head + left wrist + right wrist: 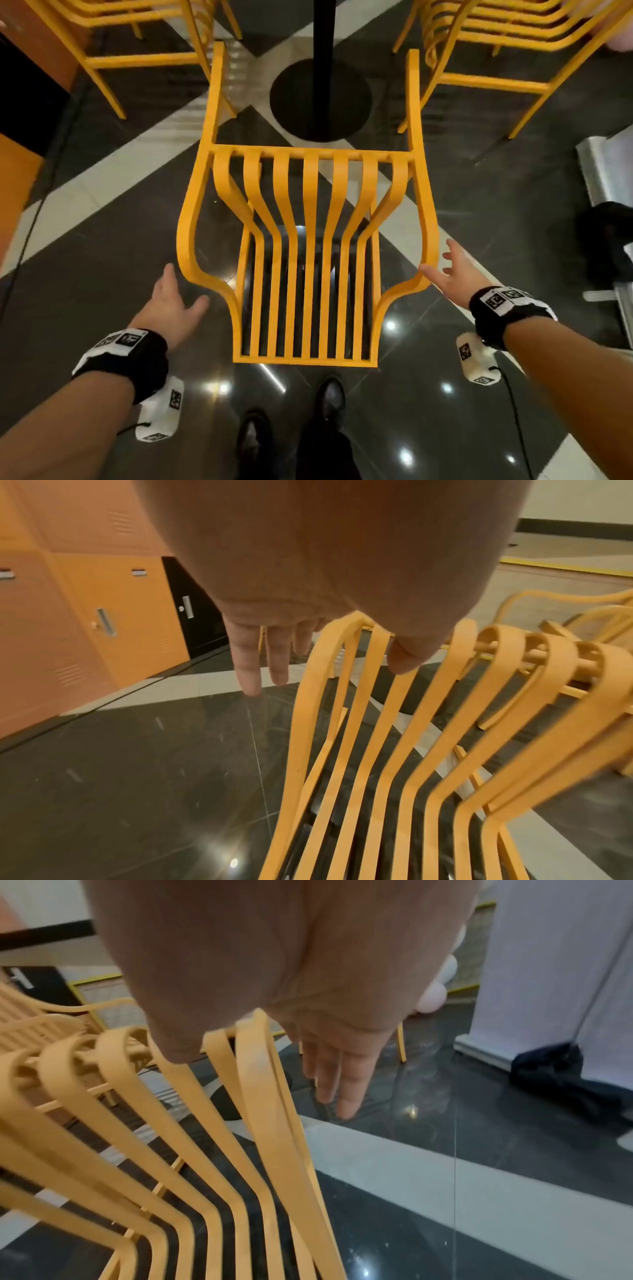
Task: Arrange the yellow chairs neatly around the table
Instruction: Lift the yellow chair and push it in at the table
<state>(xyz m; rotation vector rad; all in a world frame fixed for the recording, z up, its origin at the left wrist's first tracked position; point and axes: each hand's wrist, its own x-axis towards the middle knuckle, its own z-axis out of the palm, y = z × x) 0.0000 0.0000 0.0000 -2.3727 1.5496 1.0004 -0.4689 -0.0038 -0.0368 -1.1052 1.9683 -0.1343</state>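
Note:
A yellow slatted chair [308, 246] stands right in front of me, its backrest nearest me and its front legs pointing at the black round table base [320, 99]. My left hand [185, 287] hovers open beside the chair's left curved frame, with its fingers [246, 664] straight and clear of it. At the right curved frame my right hand [440, 260] is open, with its thumb at or just off the frame's edge. The right fingers [342, 1080] are straight and spread beside the slats [178, 1150]. Two more yellow chairs, one far left [137, 44] and one far right [513, 44], flank the table pole.
Orange lockers [103, 610] line the left side, with a thin cable [34, 222] on the dark glossy floor. A metal bench [606, 164] and a black bag [606, 240] sit at the right, near a white column [548, 961]. My shoes [329, 397] are just behind the chair.

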